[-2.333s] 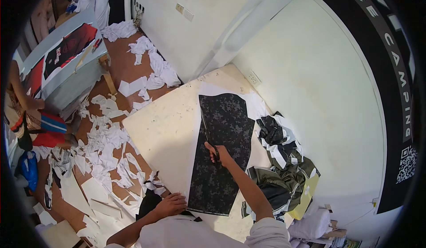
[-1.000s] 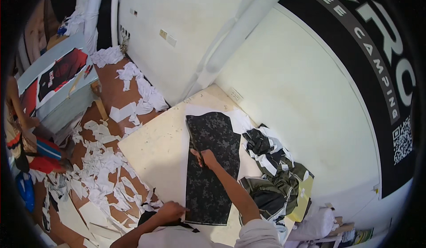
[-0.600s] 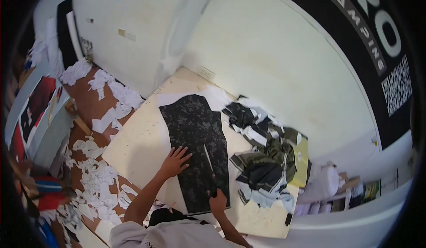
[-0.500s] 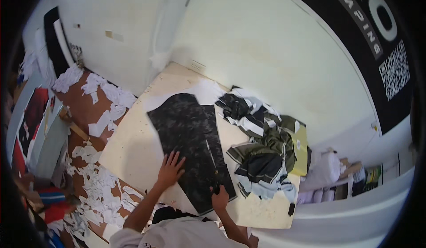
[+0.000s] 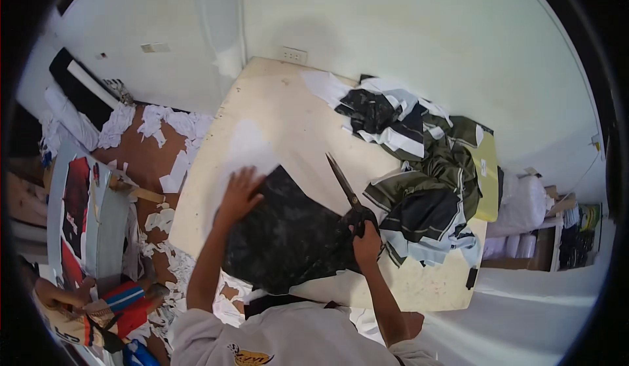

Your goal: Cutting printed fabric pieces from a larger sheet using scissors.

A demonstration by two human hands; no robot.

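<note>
My left hand (image 5: 242,192) has its fingers spread on the left edge of a dark camouflage fabric piece (image 5: 282,241) and the white sheet (image 5: 249,137) at the table's left middle. The fabric is skewed and partly folded near my body. My right hand (image 5: 365,240) grips large scissors (image 5: 345,183) by their black handles at the fabric's right side, with the long blades pointing up and to the left. Just right of the scissors lies a heap of olive, black and pale blue fabric (image 5: 439,169).
Cream table (image 5: 196,196) against a white wall; yellow board (image 5: 486,176) at its right. Another person (image 5: 59,300) is at lower left beside a grey table (image 5: 101,235) with red-black pieces. White scraps (image 5: 157,124) cover the brown floor. Bags on shelving (image 5: 524,209) stand at right.
The fabric has shifted down toward me and folded. My left hand has moved up-left. My right hand has raised the scissors to the right. The view has shifted.
</note>
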